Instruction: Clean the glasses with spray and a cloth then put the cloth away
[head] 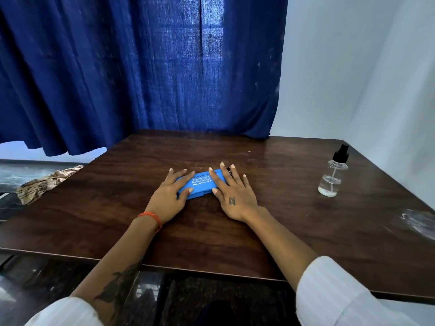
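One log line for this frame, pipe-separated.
phase: start | left hand: flat on blue case | right hand: flat on case | case: closed | spray bottle: upright, untouched, right | glasses, cloth: unseen

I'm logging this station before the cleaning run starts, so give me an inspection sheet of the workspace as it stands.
Surface: dark wooden table, with a whitish smear near its right edge.
Job's things: blue glasses case closed, at centre; clear spray bottle upright, far right. Glasses and cleaning cloth not seen.
Clutter: crumpled patterned cloth at the table's left edge.
Grips: left hand and right hand lie flat, fingers spread on the case.
Cables: nothing seen.
Surroundings: blue curtain behind; white wall to the right.
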